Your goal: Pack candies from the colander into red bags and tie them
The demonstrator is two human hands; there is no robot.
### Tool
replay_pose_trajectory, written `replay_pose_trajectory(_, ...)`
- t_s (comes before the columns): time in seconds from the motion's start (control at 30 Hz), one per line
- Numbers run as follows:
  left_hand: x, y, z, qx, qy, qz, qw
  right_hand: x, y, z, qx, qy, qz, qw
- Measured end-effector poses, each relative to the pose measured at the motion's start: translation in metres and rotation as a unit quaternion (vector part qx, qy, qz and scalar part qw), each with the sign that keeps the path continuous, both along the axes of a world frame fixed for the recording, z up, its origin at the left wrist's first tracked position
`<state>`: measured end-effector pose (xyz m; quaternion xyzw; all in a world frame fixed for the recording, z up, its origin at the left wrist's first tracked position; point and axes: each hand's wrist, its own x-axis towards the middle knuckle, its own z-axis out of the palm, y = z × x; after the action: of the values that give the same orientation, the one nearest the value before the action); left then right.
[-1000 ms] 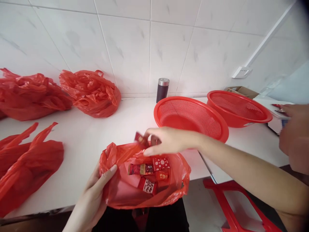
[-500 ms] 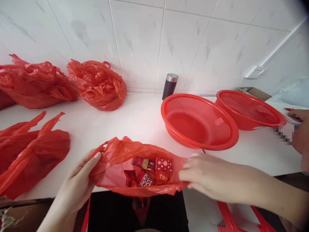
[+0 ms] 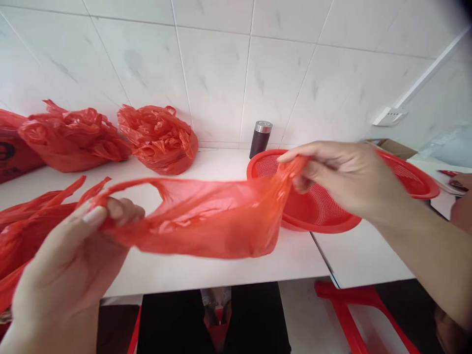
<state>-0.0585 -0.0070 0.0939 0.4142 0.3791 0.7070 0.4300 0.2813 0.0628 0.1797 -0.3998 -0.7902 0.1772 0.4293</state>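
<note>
A thin red plastic bag (image 3: 217,216) is stretched between my two hands, raised above the table's front part. My left hand (image 3: 84,241) is closed around one handle at the bag's left end, thumb on top. With fingers pinched, my right hand (image 3: 332,172) grips the gathered right end. The mouth is drawn nearly flat, so the packets inside are hidden; only a dark shape shows faintly through the plastic. Behind my right hand, a red mesh basket (image 3: 309,211) is partly covered by it and the bag.
Several filled red bags stand at the left, such as one knotted bag (image 3: 158,140) by the wall. A dark tumbler (image 3: 260,140) stands behind the basket. A second red basket (image 3: 416,177), a cardboard box (image 3: 394,147) and another person's hand (image 3: 462,181) are at the right. A red stool (image 3: 348,314) is below.
Both hands have lifted the bag off the table and pulled it taut. Its opening, which showed several small red packets, is now drawn together. My right hand has moved up in front of the basket.
</note>
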Motion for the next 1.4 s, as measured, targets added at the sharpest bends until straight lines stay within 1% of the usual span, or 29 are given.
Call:
replay_pose_trajectory(0.07,0.011,-0.002,0.001,-0.004,0.034,-0.030,0.999,-0.008,0.005,-0.001,-0.066,0.029,0.043,0.997)
replay_pose_trajectory(0.13,0.020,-0.003,-0.001,-0.008,0.058,-0.036,0.998,-0.017,0.008,-0.004,-0.096,0.072,0.066,0.991)
replay_pose_trajectory(0.17,0.022,-0.004,-0.002,-0.015,0.064,-0.028,0.997,-0.020,0.008,-0.006,-0.111,0.082,0.078,0.987)
replay_pose_trajectory(0.23,0.025,-0.006,-0.005,-0.041,0.072,0.003,0.997,-0.026,0.006,-0.016,-0.142,0.071,0.095,0.983)
replay_pose_trajectory(0.3,0.023,-0.011,-0.010,-0.074,0.103,0.030,0.992,-0.029,-0.002,-0.033,-0.158,0.045,0.093,0.982)
replay_pose_trajectory(0.37,0.019,-0.020,-0.019,-0.116,0.150,0.030,0.981,-0.031,-0.015,-0.057,-0.152,0.019,0.069,0.986)
replay_pose_trajectory(0.43,0.015,-0.031,-0.029,-0.141,0.200,-0.009,0.970,-0.032,-0.027,-0.088,-0.132,-0.041,0.033,0.990)
replay_pose_trajectory(0.47,0.013,-0.037,-0.035,-0.146,0.222,-0.036,0.963,-0.033,-0.032,-0.105,-0.124,-0.093,0.019,0.988)
replay_pose_trajectory(0.53,0.013,-0.045,-0.045,-0.147,0.259,-0.086,0.951,-0.034,-0.037,-0.140,-0.119,-0.215,0.008,0.969)
replay_pose_trajectory(0.6,0.018,-0.047,-0.051,-0.167,0.284,-0.107,0.938,-0.036,-0.035,-0.170,-0.116,-0.307,0.001,0.945)
replay_pose_trajectory(0.67,0.026,-0.044,-0.053,-0.196,0.286,-0.108,0.932,-0.038,-0.028,-0.189,-0.103,-0.341,-0.013,0.934)
replay_pose_trajectory(0.7,0.031,-0.042,-0.053,-0.203,0.281,-0.109,0.932,-0.040,-0.024,-0.194,-0.095,-0.343,-0.017,0.934)
replay_pose_trajectory(0.73,0.035,-0.039,-0.052,-0.205,0.272,-0.104,0.934,-0.042,-0.019,-0.196,-0.090,-0.340,-0.013,0.936)
replay_pose_trajectory(0.8,0.043,-0.035,-0.049,-0.202,0.243,-0.084,0.945,-0.047,-0.013,-0.191,-0.081,-0.327,0.021,0.942)
replay_pose_trajectory(0.87,0.048,-0.034,-0.046,-0.206,0.210,-0.050,0.954,-0.055,-0.010,-0.180,-0.065,-0.303,0.053,0.949)
replay_pose_trajectory(0.97,0.050,-0.036,-0.044,-0.219,0.162,-0.021,0.962,-0.069,-0.012,-0.160,-0.026,-0.266,0.065,0.961)
replay_pose_trajectory(1.03,0.049,-0.038,-0.044,-0.227,0.137,-0.019,0.964,-0.077,-0.014,-0.152,-0.021,-0.290,0.071,0.954)
replay_pose_trajectory(1.1,0.048,-0.039,-0.046,-0.231,0.128,-0.021,0.964,-0.082,-0.015,-0.153,-0.054,-0.349,0.082,0.932)
replay_pose_trajectory(1.17,0.047,-0.039,-0.047,-0.225,0.131,-0.023,0.965,-0.083,-0.013,-0.159,-0.093,-0.390,0.093,0.911)
replay_pose_trajectory(1.2,0.047,-0.039,-0.048,-0.221,0.135,-0.022,0.966,-0.082,-0.012,-0.163,-0.103,-0.398,0.103,0.906)
replay_pose_trajectory(1.3,0.048,-0.038,-0.050,-0.213,0.148,-0.018,0.966,-0.078,-0.009,-0.171,-0.089,-0.393,0.156,0.902)
replay_pose_trajectory(1.4,0.048,-0.037,-0.050,-0.215,0.151,-0.010,0.965,-0.073,-0.007,-0.169,-0.065,-0.376,0.190,0.905)
